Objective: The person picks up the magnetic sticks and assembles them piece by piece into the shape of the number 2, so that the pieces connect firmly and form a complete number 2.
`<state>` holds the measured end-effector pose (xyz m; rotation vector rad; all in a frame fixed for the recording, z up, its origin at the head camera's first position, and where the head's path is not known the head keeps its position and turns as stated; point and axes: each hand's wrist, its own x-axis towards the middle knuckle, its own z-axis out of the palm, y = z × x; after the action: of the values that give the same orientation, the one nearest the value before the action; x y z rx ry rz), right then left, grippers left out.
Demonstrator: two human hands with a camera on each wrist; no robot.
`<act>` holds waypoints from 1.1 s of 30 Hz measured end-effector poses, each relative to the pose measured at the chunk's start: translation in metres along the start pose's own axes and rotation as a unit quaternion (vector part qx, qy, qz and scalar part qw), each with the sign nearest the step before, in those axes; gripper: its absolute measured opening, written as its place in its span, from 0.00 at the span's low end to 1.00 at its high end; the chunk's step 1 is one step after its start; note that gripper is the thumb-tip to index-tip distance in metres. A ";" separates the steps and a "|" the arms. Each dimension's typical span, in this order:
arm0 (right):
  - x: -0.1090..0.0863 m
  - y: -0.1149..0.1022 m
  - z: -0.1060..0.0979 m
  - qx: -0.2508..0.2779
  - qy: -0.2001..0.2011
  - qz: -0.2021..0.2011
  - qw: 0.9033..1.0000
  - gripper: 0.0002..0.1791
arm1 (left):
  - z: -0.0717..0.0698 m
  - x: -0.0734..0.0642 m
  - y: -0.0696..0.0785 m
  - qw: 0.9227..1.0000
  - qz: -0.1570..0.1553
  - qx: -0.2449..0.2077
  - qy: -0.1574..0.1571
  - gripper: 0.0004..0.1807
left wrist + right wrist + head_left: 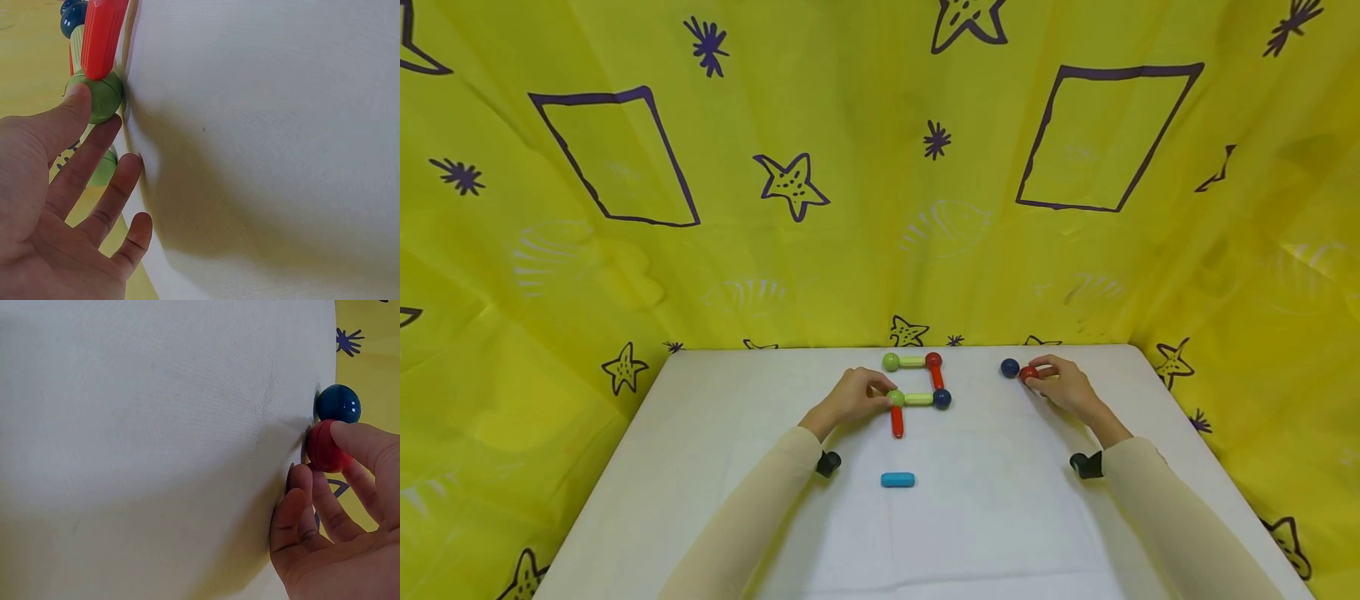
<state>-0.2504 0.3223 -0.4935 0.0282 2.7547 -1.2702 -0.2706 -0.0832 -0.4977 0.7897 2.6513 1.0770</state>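
My left hand [857,396] pinches a green ball [105,100] between thumb and forefinger, its other fingers spread. From that ball a red stick [897,422] points toward me, and a pale green stick [918,400] leads right to a dark blue ball [942,398]. Another red stick [937,377] runs back from there to a red ball [933,360]. A second pale green stick [912,362] joins that one to a far green ball [891,362]. Over on the right, my right hand [1062,387] pinches a loose red ball [326,447], close against a loose blue ball [339,404].
A blue stick [898,480] lies by itself on the white table [985,517], nearer to me than the joined pieces. A yellow patterned curtain [850,275] rises along the table's back edge and both sides. Each wrist wears a small black camera [828,463].
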 end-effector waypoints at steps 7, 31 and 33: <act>-0.003 -0.003 -0.002 -0.003 -0.008 0.004 1.000 0.24 | -0.001 0.000 0.001 1.000 0.003 -0.003 0.000 0.12; -0.006 -0.008 -0.011 -0.024 -0.070 -0.043 0.996 0.18 | -0.002 0.001 0.002 1.000 0.000 0.003 -0.006 0.12; -0.008 -0.009 -0.011 -0.019 -0.079 -0.050 0.995 0.17 | -0.002 0.001 0.003 1.000 0.003 0.002 -0.005 0.12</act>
<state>-0.2435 0.3249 -0.4789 -0.2060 2.6738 -1.1871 -0.2708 -0.0826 -0.4945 0.8021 2.6465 1.0663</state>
